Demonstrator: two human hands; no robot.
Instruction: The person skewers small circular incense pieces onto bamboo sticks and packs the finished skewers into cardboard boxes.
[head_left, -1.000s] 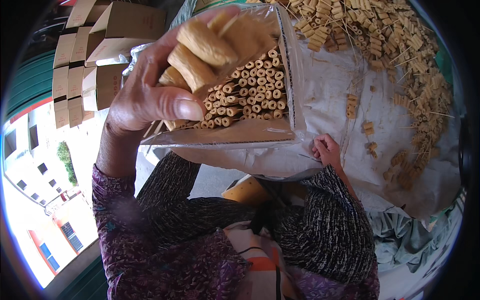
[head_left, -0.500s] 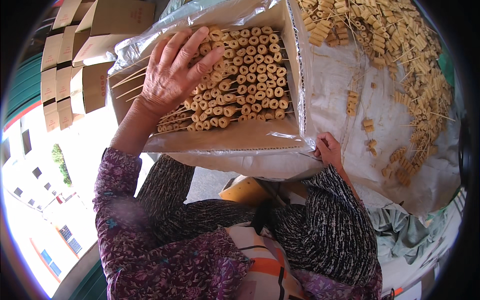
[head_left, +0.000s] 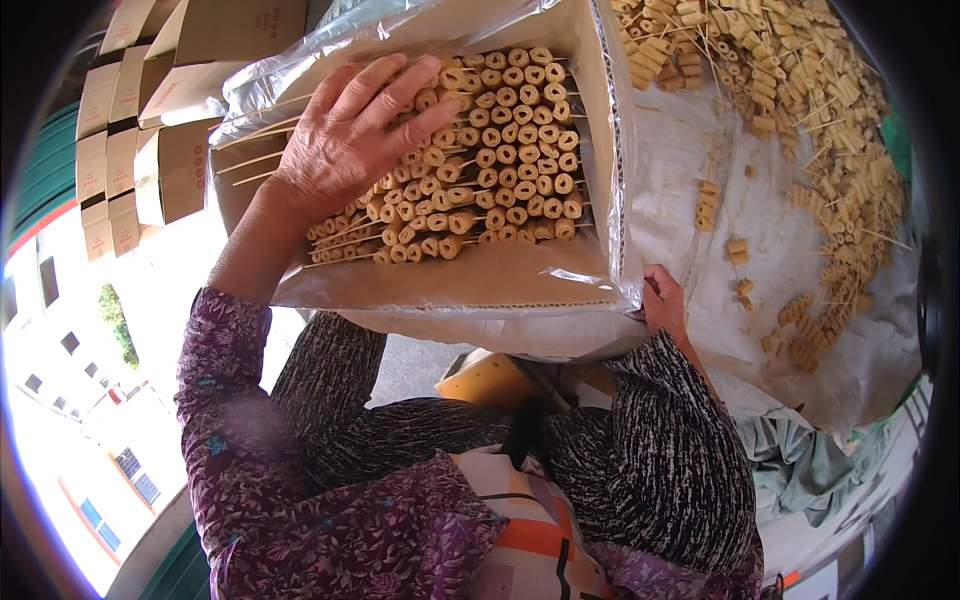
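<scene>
A cardboard box (head_left: pixel 450 290) lined with clear plastic stands in front of me, filled with rows of skewers (head_left: pixel 520 140). Each skewer bears ring-shaped tan pieces, their hollow ends facing up, and thin sticks poke out toward the left. My left hand (head_left: pixel 365 130) lies on top of the skewers at the left half, fingers spread and palm down. It covers some of the rings and sticks. At the box's near right corner is my right hand (head_left: pixel 663 300), its fingers curled around the corner and the plastic there.
To the right, a large heap of similar skewers (head_left: pixel 790 110) lies on a white sheet (head_left: pixel 670 190), with a few loose pieces nearer me. Stacked cardboard boxes (head_left: pixel 180 170) stand at the far left. A yellowish object (head_left: pixel 485 380) is below the box, between my legs.
The box with its skewers has shifted slightly to the right. My left hand has moved a little rightward with it, and my right hand stays at the corner.
</scene>
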